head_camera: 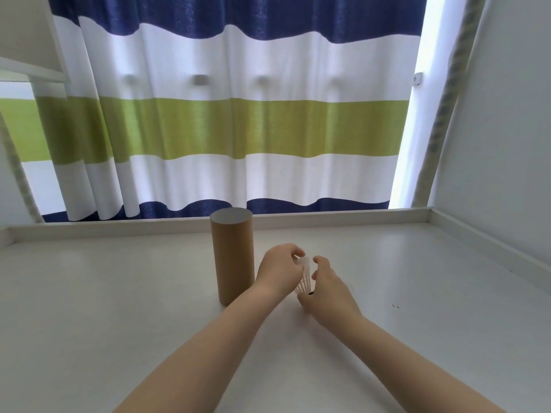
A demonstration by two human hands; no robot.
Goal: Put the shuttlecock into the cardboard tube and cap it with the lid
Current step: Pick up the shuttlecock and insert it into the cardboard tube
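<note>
A brown cardboard tube [233, 257] stands upright on the white table [119, 293], with a grey lid [231, 215] flat on its top. Just right of the tube, a white feather shuttlecock [305, 275] sits between my two hands, feathers up, with a dark band near its base. My left hand [278, 271] curls around the feathers from the left. My right hand [326, 289] grips it from the right, lower down near the base. Most of the shuttlecock is hidden by my fingers.
A raised white rim [328, 217] borders the table at the back and on the right. A blue, white and green striped curtain [238, 129] hangs behind it. A white wall [507, 144] stands at the right, and a white shelf [29, 70] juts in at upper left.
</note>
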